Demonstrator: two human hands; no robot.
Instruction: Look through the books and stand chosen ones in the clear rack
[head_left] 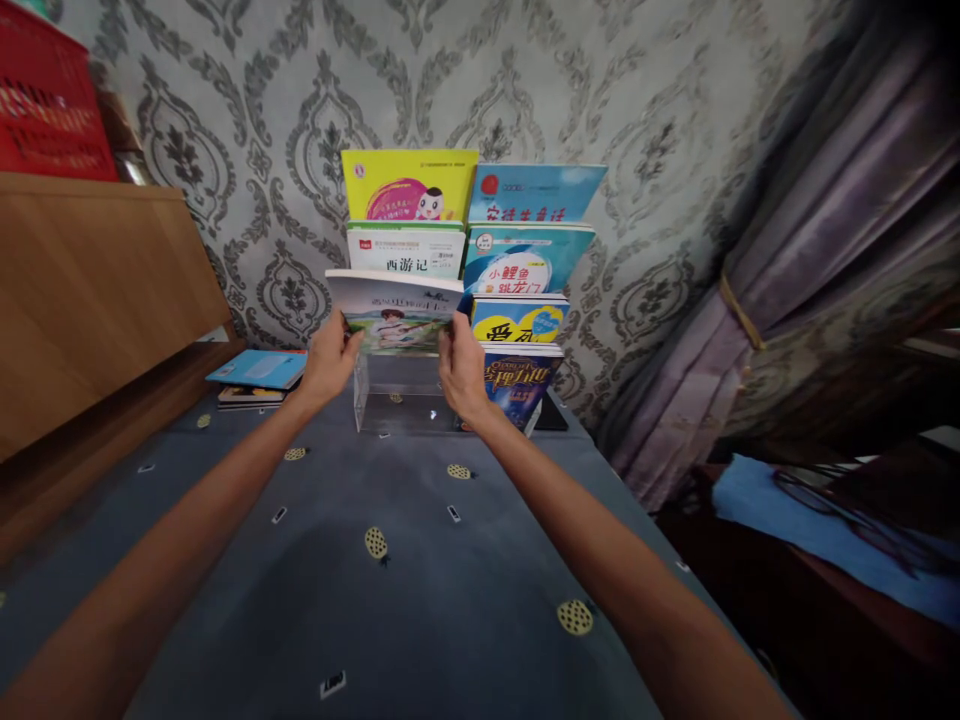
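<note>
My left hand (330, 352) and my right hand (465, 368) grip a paperback book (405, 318) by its two sides, thumbs on its front cover. The cover shows a figure in a green landscape. Behind and below it stands a clear tiered book rack (397, 405). In the rack's left column, a white book (409, 252) and a yellow book (409, 185) rise behind the held one. The right column holds a light-blue book (532, 193), a teal book (525, 262), a yellow-and-blue book (517, 320) and a dark-blue book (519, 385). Whether the held book touches the rack, I cannot tell.
A small stack of books (262, 372) lies left of the rack, beside a wooden cabinet (97, 310) with a red basket (49, 100) on top. Patterned wallpaper backs the dark cloth-covered surface (420, 610). A tied curtain (697, 330) and a blue cloth (817, 530) are at right.
</note>
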